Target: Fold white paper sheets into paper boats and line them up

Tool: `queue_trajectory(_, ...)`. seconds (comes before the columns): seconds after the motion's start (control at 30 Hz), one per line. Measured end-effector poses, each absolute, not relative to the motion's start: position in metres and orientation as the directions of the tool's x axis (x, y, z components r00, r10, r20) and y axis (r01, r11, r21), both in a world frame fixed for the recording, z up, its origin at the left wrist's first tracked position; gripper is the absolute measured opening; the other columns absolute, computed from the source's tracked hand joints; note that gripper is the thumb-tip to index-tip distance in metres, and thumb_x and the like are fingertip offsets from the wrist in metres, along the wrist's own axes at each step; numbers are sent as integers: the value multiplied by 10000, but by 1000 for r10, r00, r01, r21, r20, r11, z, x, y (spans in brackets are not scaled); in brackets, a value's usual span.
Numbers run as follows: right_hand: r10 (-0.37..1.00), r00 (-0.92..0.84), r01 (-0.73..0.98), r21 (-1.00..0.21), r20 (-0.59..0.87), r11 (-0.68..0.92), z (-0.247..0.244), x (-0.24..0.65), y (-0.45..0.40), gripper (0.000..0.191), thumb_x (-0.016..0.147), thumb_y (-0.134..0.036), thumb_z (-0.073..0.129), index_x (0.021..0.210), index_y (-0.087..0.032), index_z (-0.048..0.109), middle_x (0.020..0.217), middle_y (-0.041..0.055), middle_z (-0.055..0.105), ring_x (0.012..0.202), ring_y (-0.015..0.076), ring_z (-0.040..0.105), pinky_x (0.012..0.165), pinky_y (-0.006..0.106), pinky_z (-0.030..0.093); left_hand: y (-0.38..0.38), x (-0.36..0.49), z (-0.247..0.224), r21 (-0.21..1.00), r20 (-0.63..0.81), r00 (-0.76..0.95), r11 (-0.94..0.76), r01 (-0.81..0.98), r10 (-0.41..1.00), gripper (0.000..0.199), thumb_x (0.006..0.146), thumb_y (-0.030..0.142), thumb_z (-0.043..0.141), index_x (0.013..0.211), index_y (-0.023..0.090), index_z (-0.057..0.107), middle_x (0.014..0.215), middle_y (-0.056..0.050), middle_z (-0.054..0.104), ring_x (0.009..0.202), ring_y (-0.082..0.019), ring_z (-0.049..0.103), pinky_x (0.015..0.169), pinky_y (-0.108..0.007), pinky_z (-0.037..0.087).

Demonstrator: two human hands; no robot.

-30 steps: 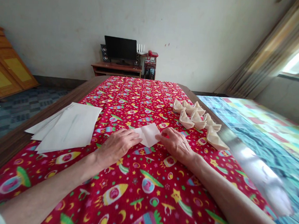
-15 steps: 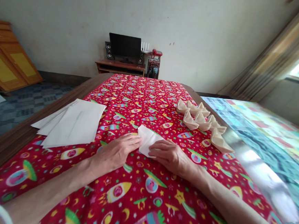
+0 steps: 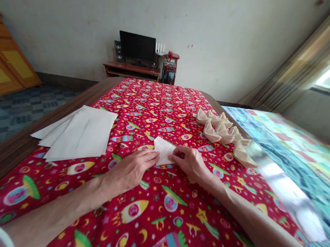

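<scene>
A small folded sheet of white paper lies on the red patterned cloth between my hands. My left hand rests with its fingers stretched out, their tips on the paper's left edge; its thumb is mostly hidden. At the right edge, my right hand pinches the paper between thumb and curled fingers. To the left lies a fanned stack of white paper sheets. Several folded paper boats stand grouped at the right, beyond my right hand.
The red cloth covers most of a dark wooden table. Right of the table is a bed with a checked cover. Against the far wall stand a monitor and speakers on a small desk; a wooden cabinet is at left.
My right hand has shifted slightly up and right, its fingers curling into a pinch on the paper's right side. The paper's lower part now looks folded up. My left hand stays nearly still.
</scene>
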State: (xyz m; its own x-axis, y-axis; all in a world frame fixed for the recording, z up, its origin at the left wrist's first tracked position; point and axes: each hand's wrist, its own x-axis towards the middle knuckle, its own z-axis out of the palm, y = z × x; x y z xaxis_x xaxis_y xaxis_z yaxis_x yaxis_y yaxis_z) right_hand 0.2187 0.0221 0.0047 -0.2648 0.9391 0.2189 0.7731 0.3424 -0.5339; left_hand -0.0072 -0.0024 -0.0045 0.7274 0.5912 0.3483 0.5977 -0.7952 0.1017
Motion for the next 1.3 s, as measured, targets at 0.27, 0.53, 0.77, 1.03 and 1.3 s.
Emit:
queue_trajectory(0.27, 947, -265, 832, -454, 179, 319, 7, 215, 23, 201, 807, -376, 571, 720, -211, 648, 650, -21, 641, 589, 101, 548, 549, 204, 314, -3, -7, -7, 127, 348, 720, -792, 598, 600, 466, 835, 15, 357, 1264, 110, 510, 1303, -104, 544, 1247, -182, 448, 1088, -375, 359)
queue_trajectory(0.53, 945, -272, 837, -440, 180, 325, 5, 215, 25, 193, 799, -377, 589, 717, -210, 641, 638, -19, 635, 586, 104, 542, 552, 211, 304, -7, -4, -7, 159, 314, 743, -805, 572, 590, 561, 831, 18, 378, 1369, 176, 394, 1359, -57, 488, 1280, -190, 383, 1096, -382, 339)
queue_trajectory(0.77, 939, -274, 845, -414, 207, 338, 4, 215, 25, 184, 807, -367, 579, 722, -211, 623, 644, -19, 628, 605, 109, 549, 559, 212, 306, -8, -4, -7, 167, 295, 753, -808, 566, 588, 555, 835, 22, 378, 1366, 183, 399, 1366, -51, 480, 1279, -184, 380, 1090, -362, 337)
queue_trajectory(1.03, 926, -285, 851, -379, 246, 363, 1, 215, 23, 181, 820, -356, 569, 727, -207, 613, 651, -16, 628, 605, 108, 547, 564, 213, 317, -10, -2, -5, 136, 288, 758, -808, 573, 585, 551, 844, 18, 360, 1369, 182, 389, 1374, -41, 470, 1297, -164, 348, 1092, -332, 314)
queue_trajectory(1.3, 831, -360, 857, -201, 423, 474, 0, 216, 20, 137, 854, -305, 558, 845, -182, 619, 798, 38, 658, 728, 155, 579, 633, 247, 404, -9, -3, -6, 94, 279, 759, -804, 588, 588, 526, 854, 45, 367, 1363, 176, 399, 1356, -46, 491, 1285, -183, 365, 1080, -345, 325)
